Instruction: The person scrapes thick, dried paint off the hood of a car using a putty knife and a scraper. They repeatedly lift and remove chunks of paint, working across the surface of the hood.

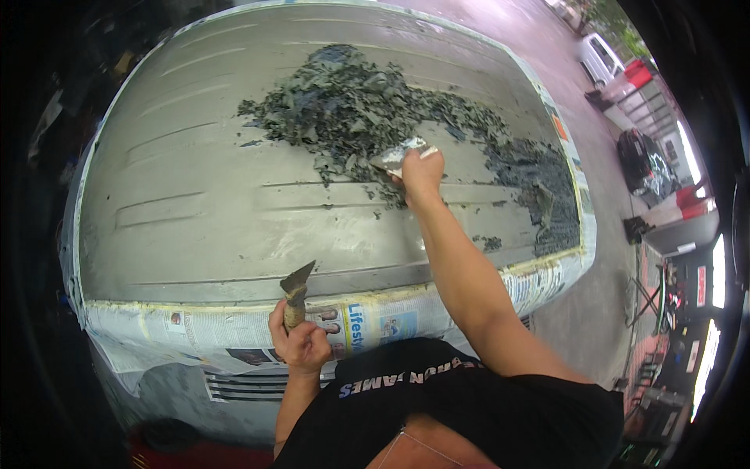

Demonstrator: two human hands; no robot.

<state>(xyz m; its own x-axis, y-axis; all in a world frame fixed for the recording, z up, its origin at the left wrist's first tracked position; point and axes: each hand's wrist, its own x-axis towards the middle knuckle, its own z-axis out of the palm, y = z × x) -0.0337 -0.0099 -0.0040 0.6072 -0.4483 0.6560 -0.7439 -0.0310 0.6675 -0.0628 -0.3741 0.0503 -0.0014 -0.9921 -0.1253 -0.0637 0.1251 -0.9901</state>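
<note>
My left hand (303, 344) is closed around the handle of a paint scraper (297, 280), its dark, dirty blade pointing up just above the panel's near edge. Further out, my right hand (424, 170) grips a wide, shiny metal scraper (400, 154), whose front edge meets loose scrapings. Dark grey-green paint flakes (336, 102) lie heaped on the far middle of a large, bare, ribbed metal panel (172, 172), seemingly a vehicle roof. A band of dark, wrinkled coating (551, 207) covers the panel's right side, with flakes trailing toward it.
Newspaper sheets (211, 336) held by yellowish tape (117, 305) border the panel, and a slatted grille (242, 387) shows below them. Concrete floor (582, 258) runs along the right, with a dark car (647, 164), red-and-white barriers (695, 199) and a white vehicle (600, 59) beyond.
</note>
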